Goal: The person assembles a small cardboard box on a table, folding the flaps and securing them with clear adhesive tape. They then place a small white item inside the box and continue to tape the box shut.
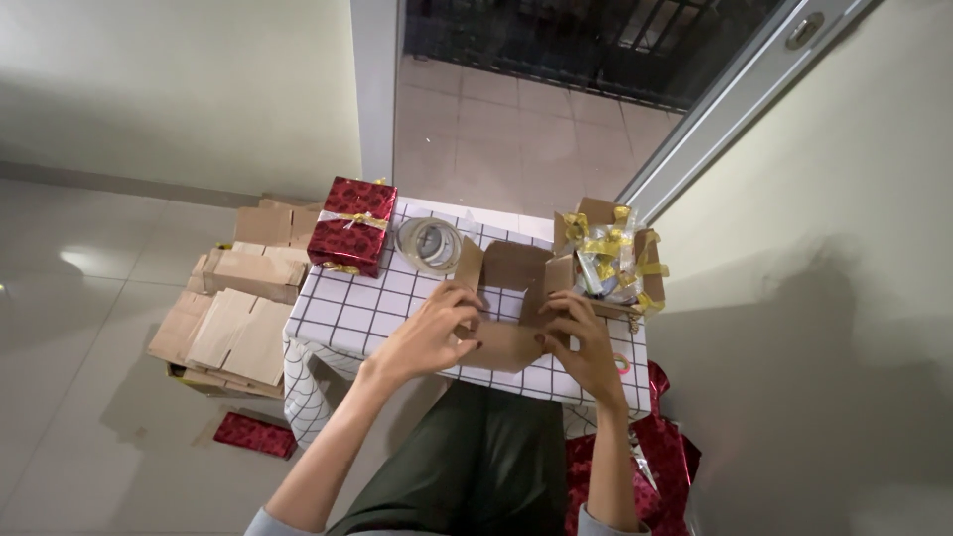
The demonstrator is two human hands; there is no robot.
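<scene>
Resting on the near middle of a small table (342,323) with a white grid-patterned cloth, an open brown cardboard box (508,298) is held between the two hands. The left hand (432,333) is placed on the left side of the box, and its fingers are closed on the left flap. The right hand (584,342) is placed on the right side, and its fingers are bent over the right flap and wall. The near flap of the box is seen lying flat between the two hands, and the far flaps are raised.

A roll of clear tape (429,244) is seen just beyond the box, to the far left. A wrapped red gift (352,225) with a gold ribbon is placed at the far left corner of the table. A second box with gold ribbons (613,256) is set at the far right, just beside the held box. Flat cardboard pieces (238,313) are piled on the floor to the left.
</scene>
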